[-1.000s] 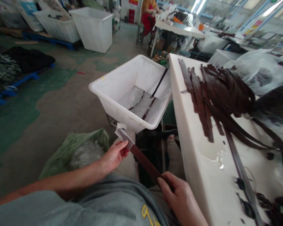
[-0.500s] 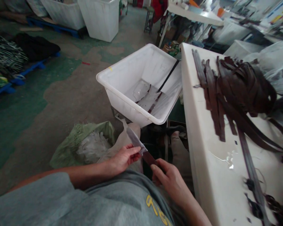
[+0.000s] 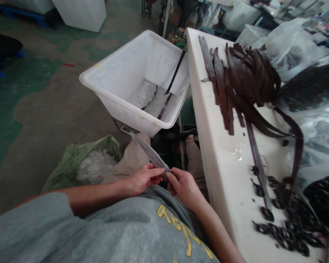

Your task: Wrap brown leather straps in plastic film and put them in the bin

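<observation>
My left hand and my right hand meet over my lap, both pinched on one end of a thin strap in a clear plastic sleeve. The sleeved strip slants up and left from my fingers toward the white bin. The strap's dark part is hidden behind my right hand. A heap of dark brown straps lies on the white table to my right, beyond my reach at this moment.
The white bin holds a few straps and clear plastic. A green sack of white scrap sits by my left knee. Several small black rings litter the table's near end. Clear plastic bags lie at the table's far side.
My right hand slid up along the strap until it met my left hand. The visible dark length of strap shrank to nothing. The camera tilted down and shifted right.
</observation>
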`<state>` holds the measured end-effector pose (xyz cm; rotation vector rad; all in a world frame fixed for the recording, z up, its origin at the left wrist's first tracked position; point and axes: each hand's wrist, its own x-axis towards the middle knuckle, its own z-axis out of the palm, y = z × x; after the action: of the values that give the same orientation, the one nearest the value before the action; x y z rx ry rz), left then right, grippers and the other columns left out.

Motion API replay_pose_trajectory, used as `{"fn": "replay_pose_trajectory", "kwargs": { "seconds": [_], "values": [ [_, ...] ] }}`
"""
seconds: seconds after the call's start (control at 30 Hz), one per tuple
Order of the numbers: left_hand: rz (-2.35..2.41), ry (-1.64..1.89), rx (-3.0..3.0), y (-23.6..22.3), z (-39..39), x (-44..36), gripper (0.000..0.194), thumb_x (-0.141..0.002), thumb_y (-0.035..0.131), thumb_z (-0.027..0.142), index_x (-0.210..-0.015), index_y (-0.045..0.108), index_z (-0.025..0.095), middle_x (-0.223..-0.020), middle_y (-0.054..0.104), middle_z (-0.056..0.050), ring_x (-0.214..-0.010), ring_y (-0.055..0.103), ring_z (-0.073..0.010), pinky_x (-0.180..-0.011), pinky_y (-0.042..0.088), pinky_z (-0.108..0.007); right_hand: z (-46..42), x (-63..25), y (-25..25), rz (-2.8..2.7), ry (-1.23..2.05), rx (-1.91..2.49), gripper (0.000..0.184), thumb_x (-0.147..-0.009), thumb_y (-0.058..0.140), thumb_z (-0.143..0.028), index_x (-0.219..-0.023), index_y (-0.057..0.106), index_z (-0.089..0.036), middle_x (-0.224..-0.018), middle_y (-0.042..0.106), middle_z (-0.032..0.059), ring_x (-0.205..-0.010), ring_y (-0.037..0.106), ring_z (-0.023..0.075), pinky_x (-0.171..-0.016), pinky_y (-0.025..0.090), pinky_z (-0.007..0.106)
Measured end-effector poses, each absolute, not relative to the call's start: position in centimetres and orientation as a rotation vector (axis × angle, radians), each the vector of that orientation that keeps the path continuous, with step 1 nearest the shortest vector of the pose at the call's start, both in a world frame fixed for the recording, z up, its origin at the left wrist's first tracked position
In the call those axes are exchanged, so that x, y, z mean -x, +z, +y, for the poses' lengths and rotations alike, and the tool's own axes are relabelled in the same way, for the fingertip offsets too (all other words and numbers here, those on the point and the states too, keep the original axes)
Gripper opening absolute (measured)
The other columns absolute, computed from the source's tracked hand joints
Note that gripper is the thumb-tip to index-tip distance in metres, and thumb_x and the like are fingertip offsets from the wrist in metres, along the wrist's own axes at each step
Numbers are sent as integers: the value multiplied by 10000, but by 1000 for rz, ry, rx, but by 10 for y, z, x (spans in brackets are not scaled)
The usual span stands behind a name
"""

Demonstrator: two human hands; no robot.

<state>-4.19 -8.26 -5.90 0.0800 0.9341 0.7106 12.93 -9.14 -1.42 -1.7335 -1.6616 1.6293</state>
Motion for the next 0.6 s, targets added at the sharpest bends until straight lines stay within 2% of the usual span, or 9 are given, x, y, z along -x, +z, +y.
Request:
{"fn": "replay_pose_trajectory", "kwargs": {
  "seconds": [0.1, 0.17, 0.27, 0.37, 0.47, 0.6],
  "values": [
    [990, 737, -86, -57, -80, 43, 85, -733, 755, 97, -736, 675, 125, -640, 665, -2, -507, 589, -65, -501, 480, -150, -88, -129, -12, -1624, 1663, 1647, 312, -967, 397, -385, -760, 520, -186, -626, 585, -23, -500, 546, 92, -495, 408, 202],
    [1024, 760, -86, -57, -76, 46, 72, -743, 737, 81, -748, 680, 124, -655, 669, -1, -502, 584, -60, -498, 483, -147, -91, -134, -8, -1597, 1688, 1636, 271, -967, 395, -363, -884, 570, -174, -647, 597, -22, -504, 542, 92, -498, 415, 202],
    [1011, 749, -84, -57, -75, 45, 70, -747, 731, 77, -754, 680, 124, -651, 666, -3, -504, 585, -64, -485, 478, -147, -96, -137, -8, -1584, 1607, 1687, 291, -956, 410, -343, -1086, 600, -165, -583, 539, -52, -452, 474, 88, -457, 369, 201],
    [953, 700, -83, -56, -82, 37, 88, -735, 757, 100, -780, 685, 123, -648, 664, -2, -505, 585, -62, -477, 465, -143, -97, -131, -17, -1561, 1471, 1673, 339, -951, 420, -360, -1154, 599, -156, -544, 491, -61, -470, 460, 99, -463, 352, 208],
    [873, 658, -104, -56, -86, 32, 141, -724, 774, 112, -839, 693, 118, -690, 682, -13, -541, 607, -72, -509, 480, -152, -95, -126, -22, -1554, 1411, 1661, 348, -932, 459, -392, -1135, 615, -156, -558, 504, -53, -502, 473, 109, -482, 363, 216],
    [847, 767, -7, -60, -64, 47, 79, -852, 638, 170, -881, 680, 109, -821, 725, -73, -697, 683, -136, -646, 560, -233, -104, -146, -11, -1602, 1379, 1779, 249, -908, 481, -381, -856, 616, -177, -534, 469, -59, -483, 433, 97, -467, 332, 209]
  ]
}}
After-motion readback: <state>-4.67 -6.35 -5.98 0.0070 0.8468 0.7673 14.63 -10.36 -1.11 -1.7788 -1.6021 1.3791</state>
